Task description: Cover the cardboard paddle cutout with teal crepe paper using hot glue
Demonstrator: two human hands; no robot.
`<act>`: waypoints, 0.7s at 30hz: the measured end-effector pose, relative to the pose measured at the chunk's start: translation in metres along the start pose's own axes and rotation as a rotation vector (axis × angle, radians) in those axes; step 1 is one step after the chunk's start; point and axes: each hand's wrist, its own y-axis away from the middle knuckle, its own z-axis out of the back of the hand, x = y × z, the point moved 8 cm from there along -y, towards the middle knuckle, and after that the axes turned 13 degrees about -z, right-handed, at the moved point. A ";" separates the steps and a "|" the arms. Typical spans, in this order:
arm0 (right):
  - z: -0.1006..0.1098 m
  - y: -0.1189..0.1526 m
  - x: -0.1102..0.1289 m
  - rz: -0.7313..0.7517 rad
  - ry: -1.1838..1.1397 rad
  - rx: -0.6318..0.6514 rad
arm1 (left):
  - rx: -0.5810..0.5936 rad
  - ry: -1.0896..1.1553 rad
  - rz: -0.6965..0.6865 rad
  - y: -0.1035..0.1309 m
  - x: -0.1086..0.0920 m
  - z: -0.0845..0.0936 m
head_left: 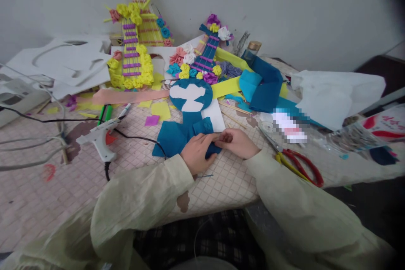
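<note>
A piece of dark teal crepe paper (171, 137) lies on the table before me, a folded part of it under my hands. My left hand (196, 154) rests on its near right part, thumb and fingers around a dark blue fold. Against the left fingertips, my right hand (238, 142) pinches the right edge of this paper; its fingertips are partly hidden. Just beyond, a round card (190, 90) with a teal rim and white middle joins a teal strip. A white card (217, 116) shows beneath the teal paper.
A hot glue gun (103, 139) lies left, its black cord reaching the paper. Red-and-yellow-handled scissors (297, 164) lie right, near a clear plastic bag (344, 137). Behind stand a yellow paper instrument (131, 61) and a blue one (207, 52) with paper flowers. Thin sticks (234, 107) lie beyond my right hand.
</note>
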 end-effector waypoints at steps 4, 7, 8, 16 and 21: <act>-0.002 0.005 0.003 0.025 0.035 -0.037 | -0.002 -0.008 0.000 0.000 0.000 0.000; -0.004 0.014 0.007 0.042 0.089 -0.081 | -0.004 -0.008 -0.004 0.000 -0.001 0.002; -0.002 0.018 0.009 0.057 0.086 -0.082 | -0.006 -0.008 -0.001 0.000 -0.001 0.002; 0.118 0.040 -0.034 -0.051 0.459 -0.487 | -0.001 0.002 0.027 0.001 0.000 0.002; 0.147 0.017 -0.084 -0.130 0.804 -0.413 | 0.009 -0.011 0.025 0.001 -0.001 0.002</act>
